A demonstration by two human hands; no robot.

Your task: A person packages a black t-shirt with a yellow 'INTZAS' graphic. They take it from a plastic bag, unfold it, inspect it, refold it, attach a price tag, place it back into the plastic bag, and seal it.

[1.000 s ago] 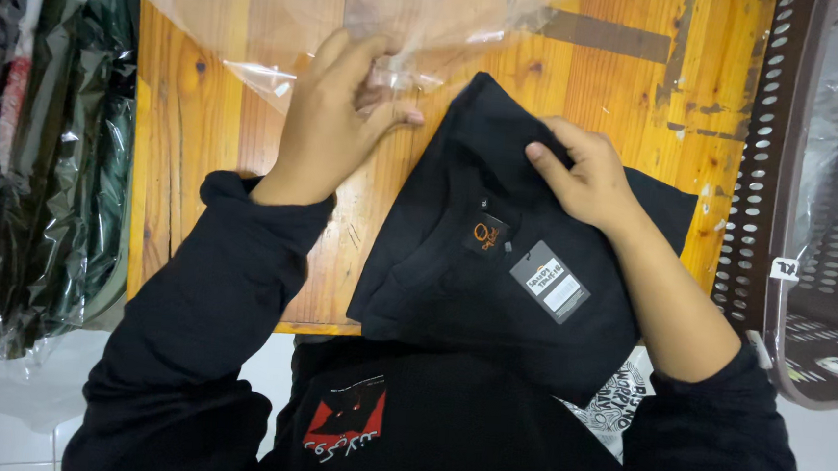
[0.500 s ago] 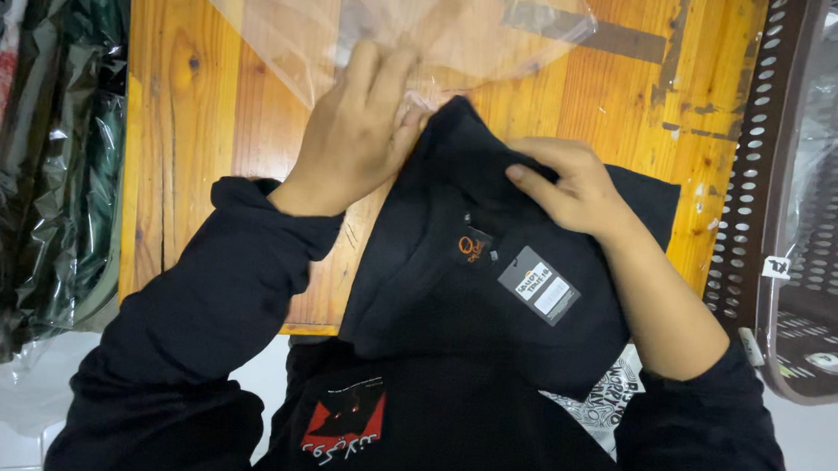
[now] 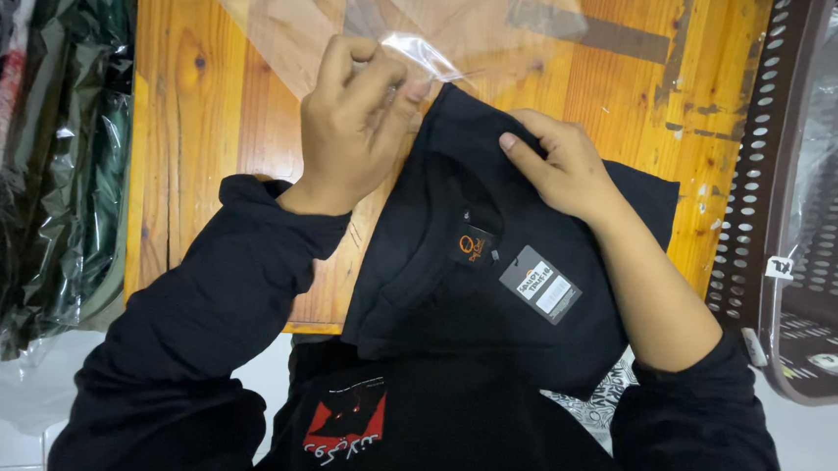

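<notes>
A folded black garment (image 3: 474, 289) with a grey hang tag (image 3: 539, 285) and a small neck label lies on the wooden board (image 3: 199, 151), its near end over my lap. My left hand (image 3: 353, 123) pinches the open edge of a clear plastic bag (image 3: 356, 5) right at the garment's far corner. My right hand (image 3: 566, 167) grips the garment's far edge, thumb on top. The bag stretches away across the board, flat and see-through.
A stack of bagged garments (image 3: 41, 160) in clear wrap lies to the left of the board. A brown perforated plastic basket (image 3: 815, 194) lined with plastic stands at the right. White floor shows at the bottom corners.
My left hand has shifted from lying flat on the bag to pinching its edge at the garment's corner. The garment's far end has moved up toward the bag's mouth.
</notes>
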